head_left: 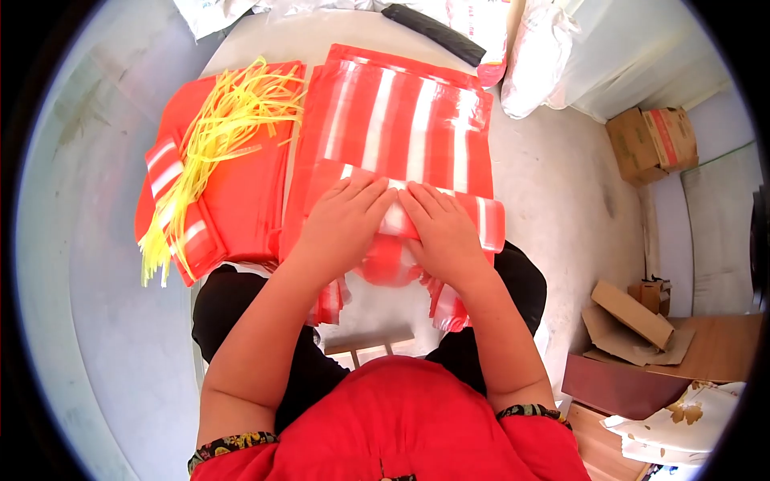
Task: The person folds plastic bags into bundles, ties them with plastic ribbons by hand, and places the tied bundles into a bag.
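Note:
A stack of red plastic bags with white stripes lies in front of me, its near part turned over into a thick fold. My left hand rests palm down on this fold, its fingers stretched out and pointing away from me. Beside it, my right hand presses on the same fold with its fingers extended. The fingertips of the two hands nearly meet. Below the hands, loose bag ends hang over the near edge. Whatever lies under my palms is hidden.
To the left, a bundle of yellow plastic strips lies across more red bags and a folded striped bundle. A black roll and white sacks are at the back. Cardboard boxes stand at right.

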A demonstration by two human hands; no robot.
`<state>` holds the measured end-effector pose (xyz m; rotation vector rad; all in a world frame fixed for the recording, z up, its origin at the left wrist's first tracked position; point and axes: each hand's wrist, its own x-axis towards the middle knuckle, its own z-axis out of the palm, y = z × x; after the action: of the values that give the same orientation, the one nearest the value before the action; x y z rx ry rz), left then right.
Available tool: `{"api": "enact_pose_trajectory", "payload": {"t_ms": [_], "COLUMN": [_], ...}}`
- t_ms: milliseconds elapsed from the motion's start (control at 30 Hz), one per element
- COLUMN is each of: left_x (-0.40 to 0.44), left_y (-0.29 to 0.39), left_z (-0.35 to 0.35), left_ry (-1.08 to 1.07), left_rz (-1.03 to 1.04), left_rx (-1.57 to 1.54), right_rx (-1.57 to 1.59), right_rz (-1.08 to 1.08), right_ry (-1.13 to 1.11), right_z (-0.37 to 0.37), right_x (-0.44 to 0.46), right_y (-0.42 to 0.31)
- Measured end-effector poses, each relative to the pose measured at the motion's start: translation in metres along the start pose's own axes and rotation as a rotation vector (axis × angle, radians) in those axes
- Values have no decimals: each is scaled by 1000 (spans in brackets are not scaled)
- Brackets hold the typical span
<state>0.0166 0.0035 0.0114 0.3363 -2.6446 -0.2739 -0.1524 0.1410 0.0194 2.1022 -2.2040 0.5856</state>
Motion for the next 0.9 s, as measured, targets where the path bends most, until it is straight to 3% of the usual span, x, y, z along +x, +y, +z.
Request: {"api": "enact_pose_trajectory", "payload": {"t_ms": [267,367,467,567,633,667,733,833,900], "left_x": [-9,-10,-13,-26,-41,-47,-57,-74,-79], "left_y": [-24,-23,-6,-6,-19,-21,-25,-37,-38], "left_z": [-2,-11,-40,-62,-67,-71,-80,-81,-89], "left_ry": [22,-1,-136,-114,-41,-79,-154,-290,-325], "left_rz": [-99,-159,-371,-662,-817,-850,-919,-783,-846], "left_rx": [177,113,-131,-686,-1230,-1193,-1118,-590,-711], "right_rx": [-167,-154,-388,-435,-130,21,339,302,374], "right_rz": [43,206,156,-6,2,5,217,-37,-48], "right_ry": [-3,-181,-9,602,588,575,203,31,53], "right_z": [-12,-48,-83,-112,-94,-82,-39,9,25], "right_x": [-24,-22,-2,28,36,38,28,21,16], "right_y": [41,39,29,2,-7,-12,-21,-38,-49]}}
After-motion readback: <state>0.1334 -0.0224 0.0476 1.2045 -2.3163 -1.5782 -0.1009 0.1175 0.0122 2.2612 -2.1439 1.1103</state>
